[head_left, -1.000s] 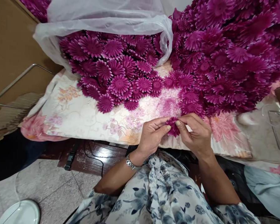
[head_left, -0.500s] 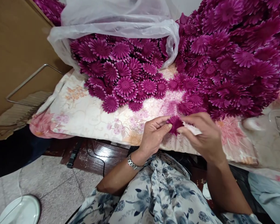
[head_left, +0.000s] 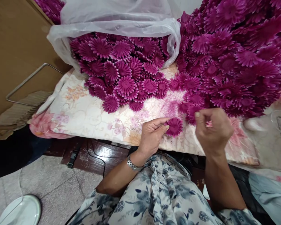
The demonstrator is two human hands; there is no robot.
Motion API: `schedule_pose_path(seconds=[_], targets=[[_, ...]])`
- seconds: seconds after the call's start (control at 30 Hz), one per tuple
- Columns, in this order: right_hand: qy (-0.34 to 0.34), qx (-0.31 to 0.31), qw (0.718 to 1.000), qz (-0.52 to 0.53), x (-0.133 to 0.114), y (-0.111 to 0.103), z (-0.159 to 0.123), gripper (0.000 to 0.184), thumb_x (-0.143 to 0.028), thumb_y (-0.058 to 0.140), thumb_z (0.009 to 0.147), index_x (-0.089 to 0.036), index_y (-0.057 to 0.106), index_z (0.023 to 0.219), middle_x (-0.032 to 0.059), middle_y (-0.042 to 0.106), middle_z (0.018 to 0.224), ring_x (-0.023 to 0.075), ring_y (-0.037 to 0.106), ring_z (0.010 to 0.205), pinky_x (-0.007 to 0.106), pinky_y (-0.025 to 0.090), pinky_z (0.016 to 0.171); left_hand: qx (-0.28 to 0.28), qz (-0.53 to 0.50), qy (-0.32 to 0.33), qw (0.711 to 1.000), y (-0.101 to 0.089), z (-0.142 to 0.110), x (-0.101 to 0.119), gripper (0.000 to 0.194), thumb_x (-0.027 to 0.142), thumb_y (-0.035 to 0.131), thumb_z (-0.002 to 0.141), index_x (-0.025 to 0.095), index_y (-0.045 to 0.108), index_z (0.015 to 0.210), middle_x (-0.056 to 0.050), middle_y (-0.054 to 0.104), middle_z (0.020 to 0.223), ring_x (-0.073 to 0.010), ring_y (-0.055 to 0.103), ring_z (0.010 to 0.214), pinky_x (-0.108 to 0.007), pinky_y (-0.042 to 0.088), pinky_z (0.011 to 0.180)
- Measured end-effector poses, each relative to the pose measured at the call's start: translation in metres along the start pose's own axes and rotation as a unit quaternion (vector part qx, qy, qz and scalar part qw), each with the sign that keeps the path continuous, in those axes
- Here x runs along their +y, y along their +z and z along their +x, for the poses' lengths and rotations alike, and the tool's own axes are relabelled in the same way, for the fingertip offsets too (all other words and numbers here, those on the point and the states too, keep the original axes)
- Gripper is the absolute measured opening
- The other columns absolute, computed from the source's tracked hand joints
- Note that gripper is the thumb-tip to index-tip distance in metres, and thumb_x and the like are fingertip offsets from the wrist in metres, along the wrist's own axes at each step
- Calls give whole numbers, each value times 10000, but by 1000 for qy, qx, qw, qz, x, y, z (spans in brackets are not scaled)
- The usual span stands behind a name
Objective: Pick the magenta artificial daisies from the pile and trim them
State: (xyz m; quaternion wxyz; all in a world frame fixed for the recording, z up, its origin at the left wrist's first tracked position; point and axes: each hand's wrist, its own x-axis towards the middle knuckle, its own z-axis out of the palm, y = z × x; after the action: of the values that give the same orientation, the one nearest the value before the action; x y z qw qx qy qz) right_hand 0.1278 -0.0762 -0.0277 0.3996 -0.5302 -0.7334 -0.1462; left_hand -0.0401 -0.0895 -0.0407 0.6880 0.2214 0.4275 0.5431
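My left hand (head_left: 152,135) pinches a magenta plastic flower (head_left: 175,126) by its edge, just above a floral cloth (head_left: 84,115). My right hand (head_left: 213,129) is a little to the right of that flower, apart from it, with its fingers curled inward at the foot of a big heap of the same flowers (head_left: 234,53). Whether anything lies inside the curled fingers is hidden. A silver watch (head_left: 131,163) sits on my left wrist.
A clear plastic bag (head_left: 117,18) spills more magenta flowers (head_left: 124,68) onto the cloth at the back left. A brown board with a metal handle (head_left: 25,82) stands at the left. A white round lid (head_left: 21,212) lies on the tiled floor.
My right hand has let go of the flower and moved right toward the heap. My left hand still holds the flower in much the same place.
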Motion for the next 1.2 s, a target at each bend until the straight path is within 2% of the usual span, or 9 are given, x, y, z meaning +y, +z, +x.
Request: schedule_pose_path(seconds=[0.13, 0.23, 0.37, 0.6, 0.73, 0.9, 1.0, 1.1, 1.2], targets=[[24, -22, 994, -102, 20, -10, 6, 190, -247, 605, 820, -151, 652, 977, 108, 638, 901, 218, 577, 865, 362, 455, 768, 0, -10, -7, 1000, 0, 2, 1, 203, 205, 808, 547, 195, 760, 744, -19, 740, 695, -75, 616, 571, -180, 499, 590], [2, -76, 997, 6, 6, -11, 5, 247, -261, 654, 789, -169, 644, 1018, 99, 640, 950, 206, 582, 891, 345, 478, 778, -10, -3, -1, 1000, 1, 3, 0, 206, 214, 805, 564, 188, 759, 764, -16, 736, 696, -71, 615, 586, -174, 498, 606], [-31, -160, 972, 170, -21, 0, -2, 67, -200, 606, 821, -179, 606, 884, 44, 631, 759, 164, 584, 758, 296, 494, 688, -35, 9, -6, 999, 2, 1, 0, 196, 212, 801, 580, 190, 760, 770, -4, 732, 695, -57, 605, 600, -151, 485, 619], [-40, -104, 983, 143, -28, 9, -7, 67, -111, 583, 817, -177, 572, 815, 23, 620, 671, 140, 569, 668, 265, 481, 634, -1, 16, 0, 1000, 1, -1, -3, 185, 181, 804, 550, 184, 760, 729, -13, 725, 665, -71, 603, 592, -169, 484, 604], [-15, -30, 999, 30, -8, 6, -4, 46, -135, 601, 807, -178, 589, 796, 26, 616, 665, 142, 554, 653, 263, 470, 610, 17, 3, -7, 1000, 0, 0, -1, 177, 174, 809, 514, 186, 755, 682, -6, 711, 615, -70, 597, 551, -170, 472, 563], [32, -37, 993, -107, 21, -6, 7, 177, -249, 613, 814, -172, 663, 966, 118, 648, 950, 235, 591, 904, 386, 479, 790, 31, -4, -21, 999, 0, 2, 1, 203, 174, 813, 502, 185, 753, 696, 15, 675, 550, -54, 551, 481, -157, 427, 485], [14, -92, 996, 19, 9, -7, 6, 229, -266, 654, 789, -165, 658, 995, 109, 637, 954, 214, 596, 900, 357, 497, 781, 24, -7, -14, 1000, 0, 3, 0, 199, 177, 812, 522, 183, 752, 711, 16, 686, 579, -44, 553, 502, -147, 443, 516], [-9, -163, 972, 168, -13, -1, -1, 132, -245, 649, 796, -162, 629, 897, 57, 629, 792, 163, 587, 768, 298, 500, 690, -3, -7, -11, 1000, 1, 2, 0, 184, 195, 809, 547, 181, 751, 721, 5, 709, 639, -56, 590, 567, -157, 484, 587], [-7, -173, 964, 202, -23, 5, -6, 48, -214, 603, 824, -174, 580, 812, 36, 611, 708, 159, 572, 722, 295, 480, 654, -16, 5, -8, 1000, 2, 0, -1, 204, 197, 813, 546, 181, 752, 740, 1, 712, 655, -63, 597, 581, -160, 492, 593]])
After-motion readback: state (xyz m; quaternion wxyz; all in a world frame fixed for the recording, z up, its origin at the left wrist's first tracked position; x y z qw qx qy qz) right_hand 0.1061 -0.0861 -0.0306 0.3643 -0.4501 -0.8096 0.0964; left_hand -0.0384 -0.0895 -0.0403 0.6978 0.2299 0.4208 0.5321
